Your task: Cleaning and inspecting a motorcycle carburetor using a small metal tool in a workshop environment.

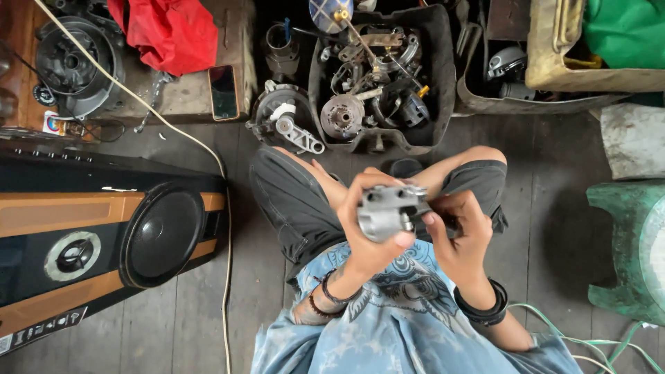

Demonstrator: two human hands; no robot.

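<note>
1. The grey metal part (385, 211), a small cast housing by the look of it, is held up over the person's lap, between the knees and above the plank floor (554, 208).
2. The left hand (370, 232) wraps it from below and behind, fingers (402, 239) closed around the body, thumb along its near edge.
3. The right hand (454, 232) comes in from the right, fingers curled shut on a dark slim tool (426, 213) whose tip meets the part's right side; what kind of tool it is I cannot tell.
4. I judge the step in hand to be work on a fastening or fitting on that side of the part, partway through. The next move calls for a steady left grip while the right hand turns or presses without slipping off.
5. Just beyond the knees sits a black tray (440, 83) crowded with metal engine parts, a round casing (284, 121) to its left.
6. Further left lie a phone (223, 91) and a red cloth (170, 31).
7. A large black-and-orange speaker (104, 235) lies on the left, a pale cable (225, 277) running past it.
8. A green plastic stool (627, 242) stands on the right.
</note>
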